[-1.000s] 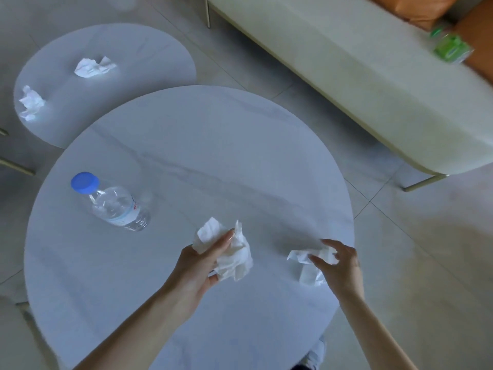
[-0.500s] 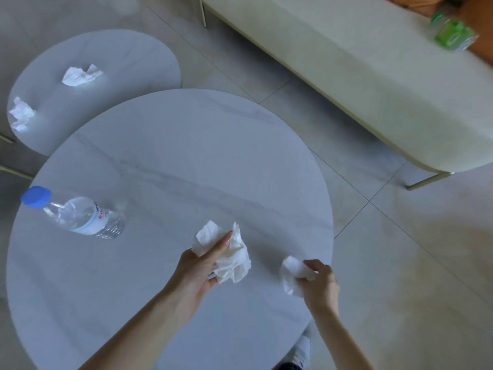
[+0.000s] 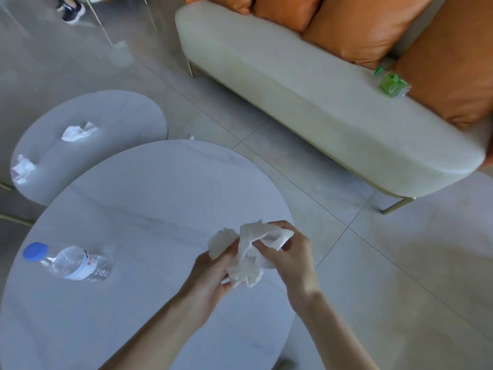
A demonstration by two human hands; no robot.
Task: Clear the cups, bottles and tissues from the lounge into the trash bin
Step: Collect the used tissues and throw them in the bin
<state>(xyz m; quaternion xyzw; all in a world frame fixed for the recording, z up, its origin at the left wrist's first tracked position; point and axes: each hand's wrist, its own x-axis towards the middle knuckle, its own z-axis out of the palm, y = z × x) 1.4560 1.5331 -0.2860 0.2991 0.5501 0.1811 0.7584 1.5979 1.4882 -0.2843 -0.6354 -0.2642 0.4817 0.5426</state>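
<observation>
Both hands meet over the right edge of the large round table [image 3: 149,198]. My left hand [image 3: 210,276] grips a crumpled white tissue [image 3: 245,268], and my right hand [image 3: 288,257] pinches a second white tissue [image 3: 277,236] against it, so the two form one bundle. A clear water bottle [image 3: 72,263] with a blue cap lies on its side at the table's left. Two more crumpled tissues, one at the back [image 3: 78,132] and one at the left edge [image 3: 22,168], sit on the smaller round table [image 3: 114,113]. A green-labelled bottle [image 3: 392,84] lies on the sofa seat.
A cream sofa [image 3: 306,102] with orange cushions [image 3: 362,25] runs along the right. Grey tiled floor [image 3: 400,276] lies between the sofa and the tables. Another person's shoe [image 3: 72,12] and thin chair legs show at the top left. No trash bin is in view.
My right hand lifted its tissue off the table and brought it left to meet the tissue in my left hand. The view tilted up, showing more of the sofa and cushions.
</observation>
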